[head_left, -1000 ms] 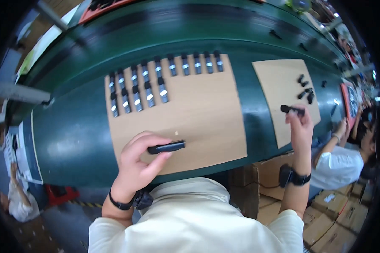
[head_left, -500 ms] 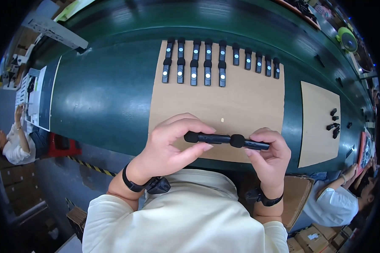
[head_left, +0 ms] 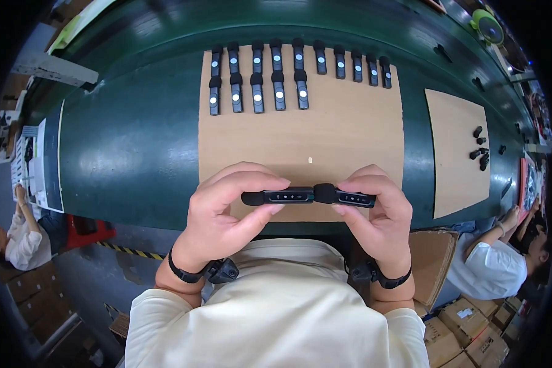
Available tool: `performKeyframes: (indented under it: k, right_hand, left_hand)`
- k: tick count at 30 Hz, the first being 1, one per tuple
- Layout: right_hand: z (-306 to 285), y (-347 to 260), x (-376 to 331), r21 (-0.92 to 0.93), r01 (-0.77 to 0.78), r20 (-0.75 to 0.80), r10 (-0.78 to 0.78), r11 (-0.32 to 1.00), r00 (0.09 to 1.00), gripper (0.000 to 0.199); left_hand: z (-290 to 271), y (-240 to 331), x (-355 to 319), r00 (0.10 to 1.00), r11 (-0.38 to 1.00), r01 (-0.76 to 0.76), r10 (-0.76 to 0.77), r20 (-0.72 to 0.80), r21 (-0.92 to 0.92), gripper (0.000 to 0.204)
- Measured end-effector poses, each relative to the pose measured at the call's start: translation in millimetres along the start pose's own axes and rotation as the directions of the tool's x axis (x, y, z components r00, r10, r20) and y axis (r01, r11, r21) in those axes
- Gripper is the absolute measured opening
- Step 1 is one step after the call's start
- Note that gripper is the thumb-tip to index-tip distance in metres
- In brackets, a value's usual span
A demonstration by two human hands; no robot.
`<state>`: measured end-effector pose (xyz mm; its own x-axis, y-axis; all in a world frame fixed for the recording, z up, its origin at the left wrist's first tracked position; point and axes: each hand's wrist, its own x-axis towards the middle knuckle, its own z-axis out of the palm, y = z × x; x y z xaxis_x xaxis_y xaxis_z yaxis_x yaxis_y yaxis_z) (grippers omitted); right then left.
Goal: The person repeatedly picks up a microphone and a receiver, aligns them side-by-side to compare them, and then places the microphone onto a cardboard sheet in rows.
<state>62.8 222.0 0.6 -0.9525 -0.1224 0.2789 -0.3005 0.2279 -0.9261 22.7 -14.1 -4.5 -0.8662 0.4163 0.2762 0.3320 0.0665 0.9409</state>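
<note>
Both hands hold small black wireless microphones with foam caps, in front of my body over the near edge of the cardboard sheet (head_left: 356, 135). My left hand (head_left: 218, 205) pinches the left microphone (head_left: 291, 195) between thumb and fingers, its foam cap toward the left. My right hand (head_left: 383, 208) grips the right microphone (head_left: 354, 199), its foam cap meeting the end of the left one. The two lie nearly in one line, and small marks on their sides face up. Farther off on the cardboard, several like microphones (head_left: 257, 95) stand in two rows, each with a pale round sticker.
A small pale scrap (head_left: 310, 160) lies on the cardboard. On the green table (head_left: 129, 141), a second cardboard sheet (head_left: 457, 178) to the right bears several small black pieces (head_left: 481, 150). One person (head_left: 27, 242) sits at far left, another (head_left: 490, 260) at right beside cartons (head_left: 463, 319).
Both microphones have been turned so their marked sides face up. The right one has come level with the left one. My hands are closer together, and the whole view has shifted slightly.
</note>
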Motion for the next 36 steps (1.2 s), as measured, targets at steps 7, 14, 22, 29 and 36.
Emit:
performKeyframes:
  k: [7,14,22,29,36]
  right_hand:
    - [1,6,0,0.04,0.003,-0.017,-0.002,0.999,1.0,0.029]
    - [1,8,-1,0.061,-0.008,-0.013,0.009,0.998,1.0,0.028]
    - [0,10,-2,0.088,0.015,-0.03,-0.012,0.996,0.999,0.029]
    - [-2,7,-6,0.159,0.001,-0.049,0.007,0.987,0.999,0.026]
    - [3,4,-8,0.231,0.039,-0.181,0.004,0.972,0.983,0.028]
  left_hand:
    - [0,-1,1,1.0,0.999,0.017,-0.016,0.023,-0.037,0.027]
    - [-1,2,1,0.996,0.995,0.076,-0.073,0.055,-0.06,0.024]
    - [0,2,4,0.997,0.998,0.039,-0.035,0.067,-0.056,0.026]
    - [7,1,6,0.999,0.999,-0.047,0.047,0.024,-0.002,0.026]
    - [9,-1,13,0.989,0.98,-0.132,0.12,0.09,0.147,0.032]
